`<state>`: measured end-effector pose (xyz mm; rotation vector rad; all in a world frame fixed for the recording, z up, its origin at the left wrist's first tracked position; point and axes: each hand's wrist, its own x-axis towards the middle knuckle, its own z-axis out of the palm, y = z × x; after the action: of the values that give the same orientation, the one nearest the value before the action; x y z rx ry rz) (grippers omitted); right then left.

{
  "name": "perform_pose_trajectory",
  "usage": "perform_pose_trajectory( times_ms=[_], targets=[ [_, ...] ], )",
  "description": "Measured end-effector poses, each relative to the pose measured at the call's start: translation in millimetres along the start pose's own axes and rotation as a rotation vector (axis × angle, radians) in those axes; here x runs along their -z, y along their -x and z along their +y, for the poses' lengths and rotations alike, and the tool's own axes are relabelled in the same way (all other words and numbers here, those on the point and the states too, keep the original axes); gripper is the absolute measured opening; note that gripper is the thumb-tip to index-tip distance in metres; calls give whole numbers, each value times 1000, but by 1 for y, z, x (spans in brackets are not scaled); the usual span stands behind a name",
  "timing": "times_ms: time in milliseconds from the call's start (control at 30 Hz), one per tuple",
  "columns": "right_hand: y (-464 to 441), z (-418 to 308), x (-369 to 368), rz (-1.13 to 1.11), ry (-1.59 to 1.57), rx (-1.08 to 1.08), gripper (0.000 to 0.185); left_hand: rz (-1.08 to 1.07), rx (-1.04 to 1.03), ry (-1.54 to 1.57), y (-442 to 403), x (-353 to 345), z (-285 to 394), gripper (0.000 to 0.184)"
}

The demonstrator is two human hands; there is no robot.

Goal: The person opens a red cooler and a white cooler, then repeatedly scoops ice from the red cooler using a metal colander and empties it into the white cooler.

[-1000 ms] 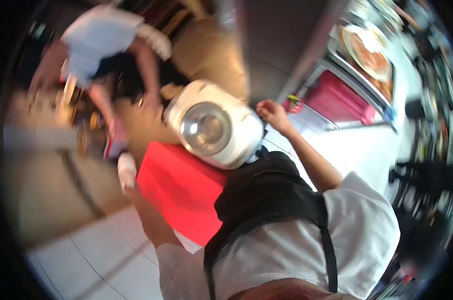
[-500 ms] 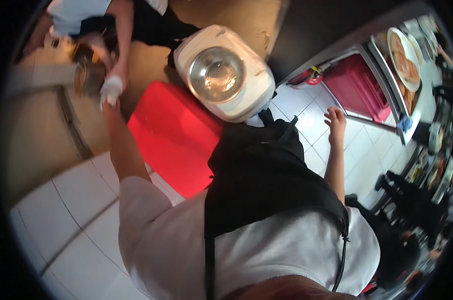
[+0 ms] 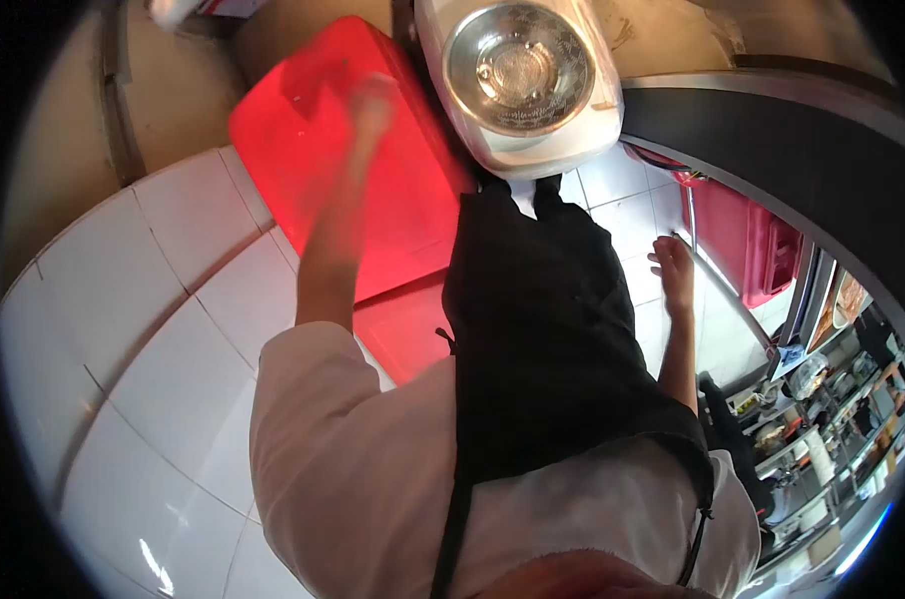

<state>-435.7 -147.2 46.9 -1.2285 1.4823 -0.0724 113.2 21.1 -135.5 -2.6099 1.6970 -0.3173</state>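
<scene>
My left hand point(image 3: 374, 105) is over the red plastic lid or box top point(image 3: 273, 130) on the left, smeared by motion, so its fingers and anything in them cannot be made out. To the right of it stands a white, rounded container point(image 3: 532, 155) with a shiny steel bowl point(image 3: 520, 75) on top. My right hand point(image 3: 674, 262) hangs at my side above the tiled floor, fingers loosely apart and holding nothing. The black apron point(image 3: 542, 339) I wear lies between the two arms.
White tiles point(image 3: 173, 240) run along the left. A dark counter edge point(image 3: 762, 120) curves at the upper right, with a dark pink bin point(image 3: 747, 240) beneath it. Shelves with assorted kitchenware point(image 3: 822, 429) fill the far right.
My left hand has moved away from a co-worker's hand and white cloth-like item, rightward over the red lid. The view has shifted; the co-worker is mostly out of sight. My right hand still hangs.
</scene>
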Motion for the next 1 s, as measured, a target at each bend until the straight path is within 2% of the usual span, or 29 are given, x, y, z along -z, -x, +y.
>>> perform_pose_trajectory(
  times_ms=[33, 67, 133, 200, 233, 367, 467, 567, 667, 767, 867, 967, 1000],
  targets=[
    [-5, -4, -1, -56, 66, 11, 25, -332, 14, 486, 15, 22, 60, 15],
    [-11, -8, -2, -68, 155, -16, 24, -793, -193, 200, 20, 23, 102, 19],
    [-20, 3, 8, -98, 304, 22, 25, -607, -209, 192, 73, -14, 140, 23],
    [-20, 4, 23, -109, 448, 59, 26, -615, -243, 76, 86, -51, 136, 22],
    [-14, 0, 31, -102, 394, -36, 29, -622, -258, 15, 94, -65, 134, 22],
    [-10, 34, 73, -38, 340, -132, 29, -743, -270, 108, 77, -63, 119, 27],
    [-14, 53, 93, -25, 335, -169, 29, -691, -427, -121, 75, -53, 120, 23],
    [-9, 67, 104, -11, 281, -200, 28, -770, -424, -161, 68, -56, 125, 23],
    [-4, 70, 111, 27, 204, -260, 28, -785, -515, -326, 66, -54, 116, 24],
    [-4, 90, 116, -56, 212, -284, 24, -874, -494, -170, 45, 16, 110, 26],
    [-20, 123, 115, -145, 225, -374, 25, -567, -558, -60, 50, 65, 92, 29],
    [-27, 121, 106, -200, 239, -373, 27, -910, -388, -54, 45, 91, 92, 27],
    [-30, 123, 105, -185, 212, -382, 29, -863, -360, 20, 47, 102, 85, 21]
  ],
)
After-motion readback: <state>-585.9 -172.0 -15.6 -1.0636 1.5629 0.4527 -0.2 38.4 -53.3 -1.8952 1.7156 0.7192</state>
